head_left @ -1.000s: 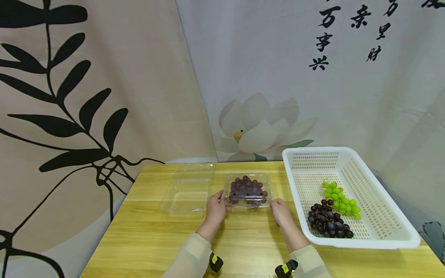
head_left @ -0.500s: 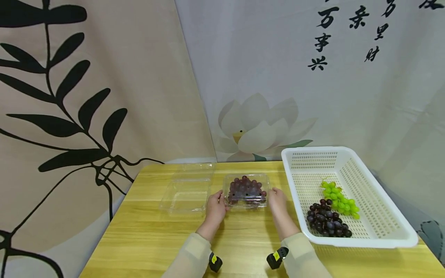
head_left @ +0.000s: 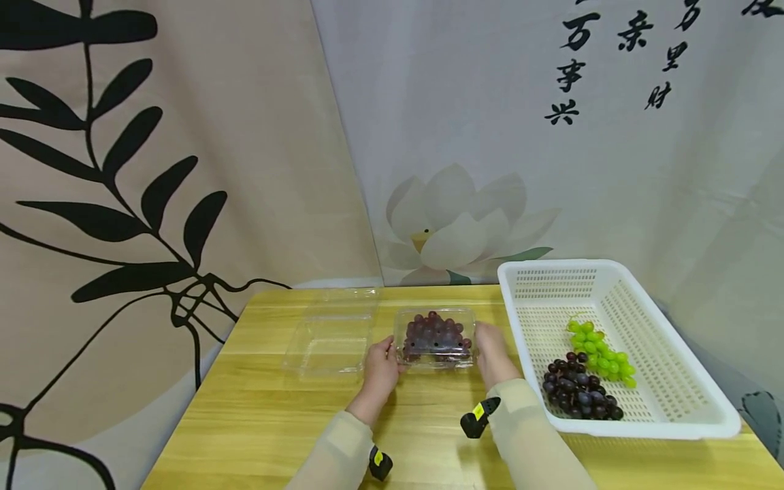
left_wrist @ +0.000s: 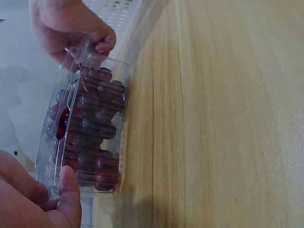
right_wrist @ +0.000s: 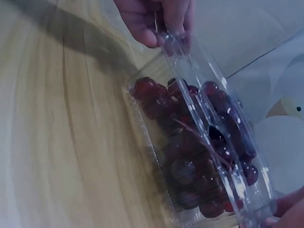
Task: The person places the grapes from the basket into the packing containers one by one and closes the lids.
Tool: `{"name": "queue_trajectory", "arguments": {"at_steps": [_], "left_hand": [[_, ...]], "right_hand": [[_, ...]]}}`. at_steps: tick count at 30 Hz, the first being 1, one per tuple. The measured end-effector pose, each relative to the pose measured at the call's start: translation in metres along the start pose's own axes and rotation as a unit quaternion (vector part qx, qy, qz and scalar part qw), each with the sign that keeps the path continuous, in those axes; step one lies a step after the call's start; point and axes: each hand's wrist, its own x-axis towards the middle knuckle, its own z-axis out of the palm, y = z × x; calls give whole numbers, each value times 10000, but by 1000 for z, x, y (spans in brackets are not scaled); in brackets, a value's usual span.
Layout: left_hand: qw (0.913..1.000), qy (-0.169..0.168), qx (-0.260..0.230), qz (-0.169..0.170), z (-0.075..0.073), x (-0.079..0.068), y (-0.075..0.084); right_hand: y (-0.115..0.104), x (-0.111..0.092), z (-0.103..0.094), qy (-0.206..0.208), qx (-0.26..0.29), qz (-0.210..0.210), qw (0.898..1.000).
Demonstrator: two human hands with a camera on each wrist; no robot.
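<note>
Left grip (head_left: 380, 367): pinches the clear grape box (head_left: 435, 354) at its left end, thumb (left_wrist: 70, 190) laid against the wall at lower left in the left wrist view.
Right grip (head_left: 490, 347): pinches the box's right end; its fingers bend at the corner at upper left in the left wrist view and are mostly cut off at lower right in the right wrist view.
Left arm: slants up and rightward from the bottom edge of the head view, in a cream sleeve (head_left: 337, 449).
Right arm: slants up and leftward from the lower right, wrist beside the box.
Grape box: lid closed over red grapes (head_left: 433, 333), just below and right of the head view's centre.
Open clear box (head_left: 331, 340): left of the left grip, lid folded back.
White basket (head_left: 649, 428): right of the frame, holding green grapes (head_left: 602, 354) and black grapes (head_left: 578, 388), which touch.
Bench (head_left: 275, 435): yellow wood, across the lower frame.
Backdrop (head_left: 257, 136): printed with leaves at left.
</note>
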Motion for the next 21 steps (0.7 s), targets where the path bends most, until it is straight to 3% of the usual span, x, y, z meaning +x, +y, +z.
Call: {"name": "queue_trajectory", "arguments": {"at_steps": [4, 10, 14, 17, 21], "left_hand": [[10000, -43, -21, -49, 0, 0, -2], [9998, -155, 76, -105, -5, -3, -2], [9987, -427, 224, -159, -11, -9, 1], [9962, -732, 92, -468, -13, -15, 1], [9894, -1016, -329, -986, -13, -19, 1]], "right_hand": [[11, 19, 0, 79, 41, -41, 10000], [84, 116, 1, 300, 406, -413, 9979], [111, 153, 1, 494, 182, -555, 9971], [108, 152, -1, 251, 32, -415, 9988], [104, 149, 2, 516, -295, -346, 9976]]}}
